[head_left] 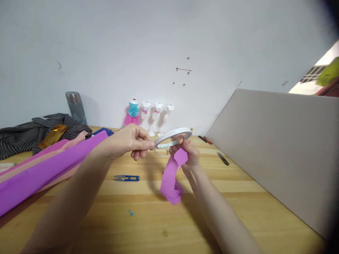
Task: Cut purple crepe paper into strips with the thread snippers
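A white roll of narrow tape [174,133] is held up above the table between my two hands. My right hand [188,155] is closed on the roll's right side and also holds a purple paper strip [171,181], which hangs down in a curl. My left hand [135,143] pinches at the roll's left edge, where a thin loop of tape [160,153] hangs below; its fingertips appear to have the tape's end. Below my left hand, blue thread snips [127,178] lie on the wooden table [148,233].
Long purple and peach paper sheets [53,165] lie at left beside a striped cloth [18,135] and a bottle [76,106]. Several small dress forms [158,113] stand by the wall. A utility knife [223,158] lies near a tall board [275,148] at right.
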A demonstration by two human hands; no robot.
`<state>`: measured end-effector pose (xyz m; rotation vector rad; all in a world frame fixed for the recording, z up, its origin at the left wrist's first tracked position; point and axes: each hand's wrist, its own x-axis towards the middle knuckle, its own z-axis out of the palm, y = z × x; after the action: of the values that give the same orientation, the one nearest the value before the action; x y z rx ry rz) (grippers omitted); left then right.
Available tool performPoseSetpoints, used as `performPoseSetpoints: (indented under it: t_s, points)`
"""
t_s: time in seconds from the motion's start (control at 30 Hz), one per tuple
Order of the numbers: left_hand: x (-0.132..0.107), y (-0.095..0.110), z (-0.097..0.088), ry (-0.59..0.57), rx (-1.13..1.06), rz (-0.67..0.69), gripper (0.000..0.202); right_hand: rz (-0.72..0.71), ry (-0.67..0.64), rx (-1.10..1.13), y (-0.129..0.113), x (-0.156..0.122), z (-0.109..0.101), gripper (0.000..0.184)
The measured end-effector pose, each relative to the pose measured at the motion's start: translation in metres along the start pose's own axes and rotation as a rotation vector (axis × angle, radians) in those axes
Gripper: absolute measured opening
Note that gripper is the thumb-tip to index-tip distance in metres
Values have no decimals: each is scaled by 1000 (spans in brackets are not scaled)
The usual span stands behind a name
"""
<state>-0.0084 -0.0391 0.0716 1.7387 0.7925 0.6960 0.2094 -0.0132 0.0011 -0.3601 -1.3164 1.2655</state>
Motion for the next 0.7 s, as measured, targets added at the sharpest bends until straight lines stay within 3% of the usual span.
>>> performPoseSetpoints:
  t_s: [0.3,0.5,0.57,0.7]
  points:
    - [2,-2,6,70,100,-34,33,35,-6,159,3,2,5,40]
    - [16,-12,18,183,-65,107,40,39,-11,230,6,2,8,36]
    - [20,-16,21,154,-169,174,46,52,0,244,9,2,8,36]
    - [23,-21,25,-20,-301,237,48,62,30,232,11,1,10,33]
